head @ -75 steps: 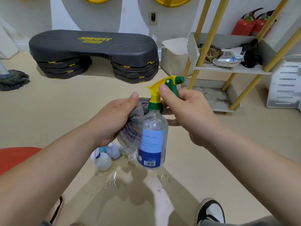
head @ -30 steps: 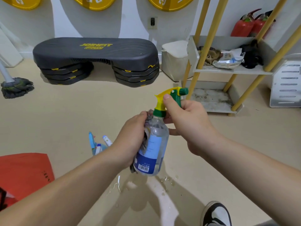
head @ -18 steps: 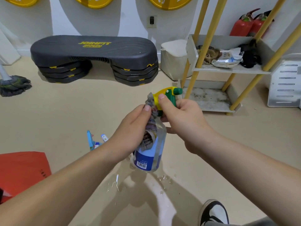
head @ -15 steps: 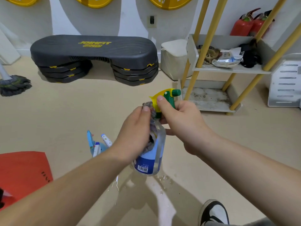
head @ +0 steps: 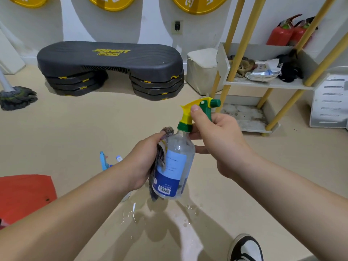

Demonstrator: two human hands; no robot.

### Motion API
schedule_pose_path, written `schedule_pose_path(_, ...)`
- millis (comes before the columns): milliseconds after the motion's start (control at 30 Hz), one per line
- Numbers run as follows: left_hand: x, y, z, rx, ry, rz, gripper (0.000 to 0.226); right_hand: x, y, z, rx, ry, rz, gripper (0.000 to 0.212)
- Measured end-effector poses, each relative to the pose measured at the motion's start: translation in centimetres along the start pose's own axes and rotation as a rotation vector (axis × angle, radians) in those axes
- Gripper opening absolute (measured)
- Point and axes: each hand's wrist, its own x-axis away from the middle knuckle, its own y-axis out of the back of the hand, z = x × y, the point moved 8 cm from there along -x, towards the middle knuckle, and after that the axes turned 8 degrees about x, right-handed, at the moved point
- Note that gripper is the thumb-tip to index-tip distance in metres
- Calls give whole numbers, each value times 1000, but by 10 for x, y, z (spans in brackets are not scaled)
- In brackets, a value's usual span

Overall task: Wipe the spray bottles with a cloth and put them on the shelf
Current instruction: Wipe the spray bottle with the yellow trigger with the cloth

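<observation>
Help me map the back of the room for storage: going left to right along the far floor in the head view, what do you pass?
Mop → step platform → white bin → shelf → white vented unit.

Head cam – looks fwd/down, close on hands point(head: 216, 142)

Clear glossy plastic bottle point(head: 178, 147), rough woven cloth point(head: 162, 155), smooth matt floor point(head: 75, 132)
</observation>
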Motion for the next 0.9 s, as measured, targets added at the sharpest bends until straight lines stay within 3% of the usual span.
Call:
schedule_pose_path(33,6,-5,-10,-55,-108,-40,37,-1,0,-2,-11,-7,-4,63)
schedule_pose_path(133,39,-33,-42,-520,-671,-50,26,-2,-1,-3,13,-3,-20,67)
schedule_pose_path(200,46,-41,-44,-661,-777,-15,25,-2,-3,-1,38,24,-26,75)
schedule_pose_path(267,28,-25,-42,-505,-614,-53,26,-1,-3,0,43,38,-26,76)
schedule_pose_path(333,7,-10,-26,-251,-289,-43,34,-2,0,1,27,25,-29,75)
schedule_pose_path(400,3,-4,-4,-78,-12,-29,40,-3,3,-2,16,2,-23,67)
schedule_pose_path(433,4,-3,2,-61,38,-25,43,-5,5,-5,12,-16,-24,60)
schedule_pose_path(500,8,-5,7,-78,22,-74,44,-6,8,-11,-8,-56,-20,47)
schedule_pose_path(600,22,-13,-11,-218,-261,-158,34,-9,11,-13,-37,-95,-35,41)
schedule_pose_path(667,27,-21,-16,-282,-364,-121,28,-11,14,-13,-56,-107,-79,45)
schedule_pose_path(800,11,-6,18,-167,-49,-102,47,-10,21,-12,-45,-101,-181,58)
schedule_pose_path(900,7,-1,49,77,173,-105,51,-11,29,-17,-71,-124,-236,53)
